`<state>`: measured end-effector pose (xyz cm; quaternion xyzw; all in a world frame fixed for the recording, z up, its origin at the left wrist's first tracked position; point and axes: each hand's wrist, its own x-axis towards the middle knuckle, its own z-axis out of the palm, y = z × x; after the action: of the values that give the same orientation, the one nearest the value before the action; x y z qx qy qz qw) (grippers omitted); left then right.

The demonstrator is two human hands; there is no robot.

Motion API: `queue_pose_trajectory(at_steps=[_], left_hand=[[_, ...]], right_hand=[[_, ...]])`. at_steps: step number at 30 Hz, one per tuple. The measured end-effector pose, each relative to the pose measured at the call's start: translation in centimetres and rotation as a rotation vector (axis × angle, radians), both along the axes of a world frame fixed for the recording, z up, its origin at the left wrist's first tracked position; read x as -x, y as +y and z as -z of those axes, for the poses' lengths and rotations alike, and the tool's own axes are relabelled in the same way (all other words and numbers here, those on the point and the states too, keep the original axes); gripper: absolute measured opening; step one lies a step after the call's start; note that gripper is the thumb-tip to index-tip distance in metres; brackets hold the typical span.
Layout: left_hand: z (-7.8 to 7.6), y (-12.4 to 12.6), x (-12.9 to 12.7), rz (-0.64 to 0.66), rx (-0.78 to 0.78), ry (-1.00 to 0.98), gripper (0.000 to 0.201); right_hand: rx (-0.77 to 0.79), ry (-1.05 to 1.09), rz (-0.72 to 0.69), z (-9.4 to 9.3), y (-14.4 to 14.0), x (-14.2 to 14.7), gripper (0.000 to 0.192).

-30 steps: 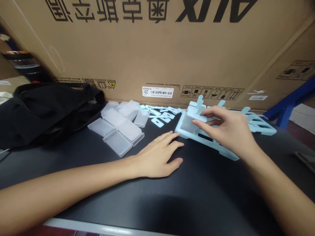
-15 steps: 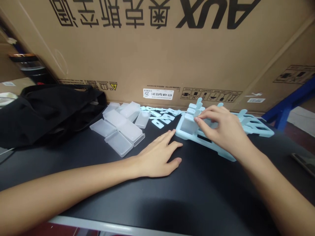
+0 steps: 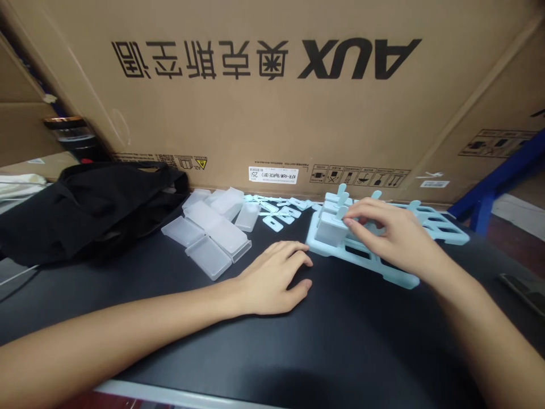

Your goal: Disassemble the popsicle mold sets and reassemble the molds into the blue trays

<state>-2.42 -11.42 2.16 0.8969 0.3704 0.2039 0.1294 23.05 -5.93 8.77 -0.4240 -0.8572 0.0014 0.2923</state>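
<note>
The right hand [image 3: 394, 236] is pinching a pale blue stick [image 3: 342, 212] standing in a frosted mould cup [image 3: 330, 230], seated at the near-left end of the light blue rack [image 3: 385, 267]. The left hand [image 3: 272, 278] is lying flat and released on the black table [image 3: 298, 346], just left of the rack. Frosted cups [image 3: 208, 230] are lying farther left.

Right hand [image 3: 394, 236] on pale blue tray [image 3: 361, 258], fingertips [image 3: 349, 222] touching a stick [image 3: 341, 213] in frosted mould [image 3: 330, 232], left hand [image 3: 272, 278] flat on black table [image 3: 340, 341] just beside tray, loose moulds [image 3: 208, 233] and sticks [image 3: 281, 207] behind, black bag [image 3: 85, 207] left, carton [image 3: 272, 85] at back.
</note>
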Motion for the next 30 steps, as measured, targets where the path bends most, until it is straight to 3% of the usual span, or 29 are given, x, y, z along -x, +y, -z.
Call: queue_pose_trajectory(at_steps=[4,7,10,13,15,24,27,30], left_hand=[[0.2,0.1,0.1,-0.103,-0.148,0.131,0.036],[0.4,0.6,0.4,-0.210,-0.132,0.209,0.046],[0.3,0.9,0.6,-0.228,-0.137,0.220,0.044],[-0.1,0.9,0.5,-0.193,-0.171,0.211,0.033],[-0.3,0.9,0.5,-0.153,-0.171,0.210,0.026],[-0.3,1.2,0.8,0.183,-0.154,0.143,0.016],[-0.1,1.1,0.9,0.209,-0.227,0.125,0.016],[0.2,0.8,0.8,0.214,-0.340,0.116,0.021]], right_hand=[[0.043,-0.025,-0.046,-0.5,0.0,-1.2,0.016],[0.074,-0.031,-0.063,-0.7,-0.2,-1.7,0.014],[0.106,-0.049,-0.109,-0.9,-0.5,-2.0,0.012],[0.110,-0.096,-0.160,-1.2,-0.9,-2.2,0.006],[0.102,-0.126,-0.163,-1.3,-1.1,-2.2,0.013],[-0.067,-0.194,0.000,-0.2,-0.6,-1.6,0.027],[-0.165,-0.128,0.071,-0.4,-1.0,-0.6,0.028],[-0.356,0.075,0.107,-0.8,-2.0,1.2,0.008]])
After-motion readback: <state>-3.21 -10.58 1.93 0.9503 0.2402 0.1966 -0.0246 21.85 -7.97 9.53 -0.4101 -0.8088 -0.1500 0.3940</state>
